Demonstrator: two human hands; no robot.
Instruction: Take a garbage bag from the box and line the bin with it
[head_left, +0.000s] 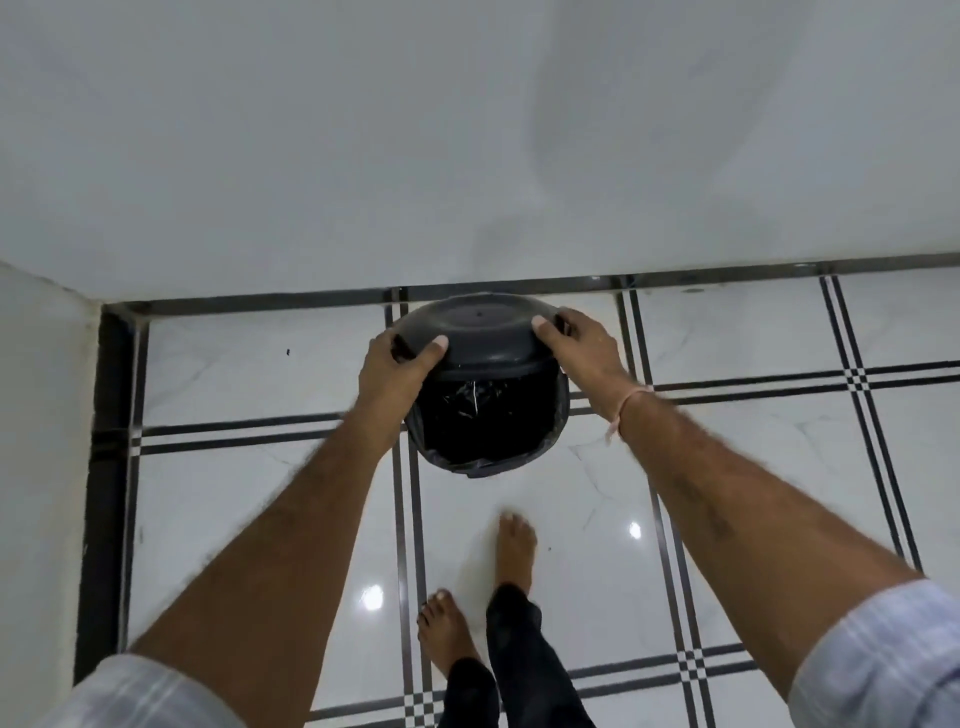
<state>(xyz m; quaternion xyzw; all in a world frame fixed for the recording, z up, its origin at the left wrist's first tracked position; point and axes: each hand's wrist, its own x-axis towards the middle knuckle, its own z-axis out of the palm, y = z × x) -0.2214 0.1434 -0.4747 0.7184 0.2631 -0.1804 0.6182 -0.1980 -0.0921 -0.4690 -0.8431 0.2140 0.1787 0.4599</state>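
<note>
A round black bin (560, 415) stands on the tiled floor close to the wall. A black garbage bag (480, 470) lines it, its edge folded over the rim at the near side. A dark domed lid (483, 332) is held tilted above the far half of the bin's mouth. My left hand (400, 364) grips the lid's left edge, thumb on top. My right hand (582, 345) grips its right edge. The near half of the bin's mouth shows the crinkled bag inside. No box is in view.
A white wall (467, 130) rises just behind the bin, and another wall (41, 415) closes the corner at the left. The glossy white floor (753, 467) has dark grid lines. My bare feet (514, 545) stand just in front of the bin.
</note>
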